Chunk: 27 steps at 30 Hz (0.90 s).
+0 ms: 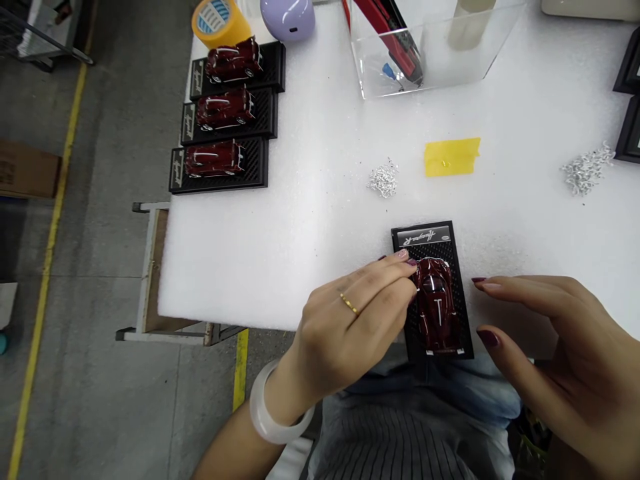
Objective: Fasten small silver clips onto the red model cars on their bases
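A dark red model car (438, 310) stands on a black display base (461, 300) at the table's near edge, its silver nameplate (424, 237) on the far end. My left hand (357, 320) lies along the left side of the base. Its fingers are pressed together, with the tips at the car's side; the thumb and whatever may be pinched there are hidden. To the right of the base, my right hand (560, 353) hovers apart from it. Thumb and forefinger are spread, and nothing shows between them.
A pile of tiny silvery-white parts (383, 180) and another pile (587, 171) lie on the white foam tabletop (310, 233). Between them sits yellow tape (452, 157). Three finished-looking cars on bases (215, 160) stand back left. A clear bin (430, 73) holds a red-black tool (395, 43).
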{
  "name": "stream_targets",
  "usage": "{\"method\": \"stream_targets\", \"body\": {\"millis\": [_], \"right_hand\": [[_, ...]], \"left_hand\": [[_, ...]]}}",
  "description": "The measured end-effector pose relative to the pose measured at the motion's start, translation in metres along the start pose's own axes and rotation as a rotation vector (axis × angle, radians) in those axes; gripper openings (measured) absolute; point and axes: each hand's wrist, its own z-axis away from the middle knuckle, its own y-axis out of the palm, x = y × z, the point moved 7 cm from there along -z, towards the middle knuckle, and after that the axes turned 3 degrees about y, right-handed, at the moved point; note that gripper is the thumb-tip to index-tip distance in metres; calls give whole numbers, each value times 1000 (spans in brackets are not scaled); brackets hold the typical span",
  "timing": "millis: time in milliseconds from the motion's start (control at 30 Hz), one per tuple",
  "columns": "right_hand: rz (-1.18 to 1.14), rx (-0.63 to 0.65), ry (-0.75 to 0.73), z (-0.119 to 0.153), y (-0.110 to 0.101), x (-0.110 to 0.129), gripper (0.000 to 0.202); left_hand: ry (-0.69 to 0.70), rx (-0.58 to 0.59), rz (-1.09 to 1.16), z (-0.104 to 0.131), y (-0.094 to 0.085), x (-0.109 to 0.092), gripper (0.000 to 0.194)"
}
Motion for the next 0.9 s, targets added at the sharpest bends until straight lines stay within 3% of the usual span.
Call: {"method": "stream_targets", "body": {"millis": [133, 900], "right_hand": [[34, 16, -70, -1, 0, 3, 26], [62, 13, -162, -2, 0, 1, 26]], "left_hand": [[-6, 1, 4, 0, 0, 1, 9], [8, -7, 58, 4, 0, 4, 10]]}}
